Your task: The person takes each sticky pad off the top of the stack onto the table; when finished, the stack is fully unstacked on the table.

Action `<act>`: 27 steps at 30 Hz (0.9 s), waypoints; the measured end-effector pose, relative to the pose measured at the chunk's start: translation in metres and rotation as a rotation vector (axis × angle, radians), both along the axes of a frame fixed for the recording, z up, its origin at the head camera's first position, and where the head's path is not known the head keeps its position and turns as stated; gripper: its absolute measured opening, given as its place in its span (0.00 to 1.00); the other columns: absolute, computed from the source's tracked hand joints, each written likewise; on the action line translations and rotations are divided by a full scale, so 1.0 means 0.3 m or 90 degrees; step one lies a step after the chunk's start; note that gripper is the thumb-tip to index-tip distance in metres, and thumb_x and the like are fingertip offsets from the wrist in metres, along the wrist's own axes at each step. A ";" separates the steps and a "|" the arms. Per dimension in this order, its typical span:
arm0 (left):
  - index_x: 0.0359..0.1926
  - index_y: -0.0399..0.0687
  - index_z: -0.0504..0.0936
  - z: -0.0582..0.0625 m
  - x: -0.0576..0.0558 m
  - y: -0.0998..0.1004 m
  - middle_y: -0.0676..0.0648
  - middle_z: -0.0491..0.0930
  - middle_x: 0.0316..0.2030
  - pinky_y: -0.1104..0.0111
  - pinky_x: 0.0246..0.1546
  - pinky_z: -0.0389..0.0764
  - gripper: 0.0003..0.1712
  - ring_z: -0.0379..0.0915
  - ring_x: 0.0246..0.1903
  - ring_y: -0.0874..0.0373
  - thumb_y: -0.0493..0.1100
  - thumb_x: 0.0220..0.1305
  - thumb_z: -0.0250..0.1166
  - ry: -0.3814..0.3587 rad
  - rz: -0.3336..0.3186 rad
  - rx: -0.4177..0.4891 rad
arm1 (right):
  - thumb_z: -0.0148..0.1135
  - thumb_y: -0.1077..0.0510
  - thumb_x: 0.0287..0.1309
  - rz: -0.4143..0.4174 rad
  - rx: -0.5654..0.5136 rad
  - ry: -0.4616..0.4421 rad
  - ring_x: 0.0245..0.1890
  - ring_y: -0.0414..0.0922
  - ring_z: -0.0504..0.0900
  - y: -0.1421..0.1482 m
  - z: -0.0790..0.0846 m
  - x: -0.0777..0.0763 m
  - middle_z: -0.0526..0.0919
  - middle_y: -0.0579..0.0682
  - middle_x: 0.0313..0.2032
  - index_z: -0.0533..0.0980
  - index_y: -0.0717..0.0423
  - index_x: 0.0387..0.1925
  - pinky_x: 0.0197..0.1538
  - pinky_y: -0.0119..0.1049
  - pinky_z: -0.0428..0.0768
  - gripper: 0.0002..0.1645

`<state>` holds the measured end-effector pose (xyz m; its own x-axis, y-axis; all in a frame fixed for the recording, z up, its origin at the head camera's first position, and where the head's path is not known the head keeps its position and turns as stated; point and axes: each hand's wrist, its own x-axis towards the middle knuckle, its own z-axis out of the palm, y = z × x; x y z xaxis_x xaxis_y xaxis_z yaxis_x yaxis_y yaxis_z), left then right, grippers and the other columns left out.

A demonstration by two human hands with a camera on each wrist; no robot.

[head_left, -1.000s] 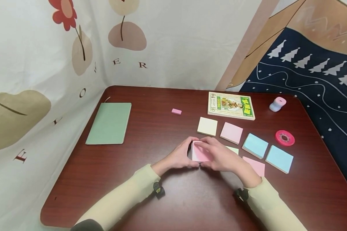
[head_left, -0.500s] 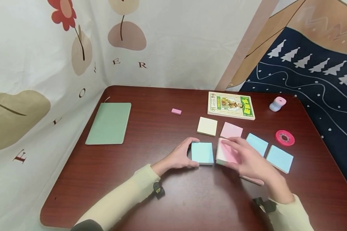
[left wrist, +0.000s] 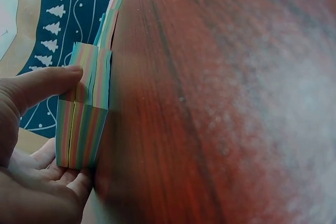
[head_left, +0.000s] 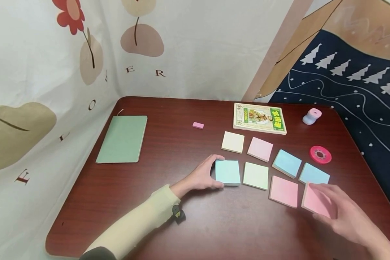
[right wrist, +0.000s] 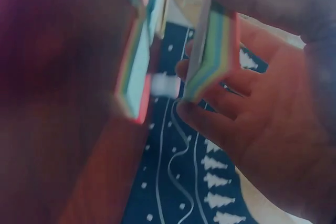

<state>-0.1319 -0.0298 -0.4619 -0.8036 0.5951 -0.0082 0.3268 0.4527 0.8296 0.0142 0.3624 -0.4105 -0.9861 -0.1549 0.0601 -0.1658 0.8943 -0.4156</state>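
On the table [head_left: 178, 155], centre: left hand [head_left: 203, 176] grips blue-topped pad stack [head_left: 227, 173] between thumb and fingers. Near right: right hand [head_left: 346, 215] pinches pink pad [head_left: 317, 199], raised off the tabletop, right of second pink pad [head_left: 284, 192]. Pale green pad [head_left: 255, 176] just right of stack. Cream pad [head_left: 233, 142] farther back. Far left: green notebook [head_left: 122, 139]. Far right: red ring [head_left: 320, 154], roller-shaped item [head_left: 312, 117].

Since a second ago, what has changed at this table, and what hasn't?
The right hand has carried the pink pad rightward off the stack, uncovering its blue top. The left hand still holds the stack; the book and notebook stayed put.
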 end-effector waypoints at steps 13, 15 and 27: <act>0.64 0.42 0.66 0.006 0.000 0.000 0.46 0.71 0.58 0.62 0.59 0.67 0.48 0.67 0.54 0.55 0.40 0.42 0.81 0.000 -0.002 -0.006 | 0.86 0.57 0.25 0.007 -0.006 -0.034 0.47 0.51 0.72 0.009 -0.098 0.037 0.76 0.54 0.52 0.74 0.54 0.60 0.39 0.57 0.81 0.52; 0.64 0.43 0.66 0.006 0.000 0.000 0.47 0.71 0.58 0.62 0.59 0.67 0.48 0.67 0.54 0.56 0.40 0.42 0.81 -0.001 -0.001 -0.008 | 0.86 0.57 0.25 0.002 -0.008 -0.045 0.48 0.54 0.72 0.006 -0.106 0.036 0.76 0.57 0.52 0.74 0.55 0.60 0.39 0.60 0.80 0.51; 0.64 0.43 0.67 -0.002 -0.006 0.002 0.47 0.72 0.57 0.63 0.58 0.67 0.49 0.68 0.53 0.57 0.40 0.40 0.81 0.005 0.002 -0.010 | 0.85 0.51 0.29 -0.011 -0.019 -0.046 0.50 0.59 0.69 0.012 -0.088 0.036 0.72 0.62 0.58 0.75 0.57 0.58 0.40 0.67 0.76 0.49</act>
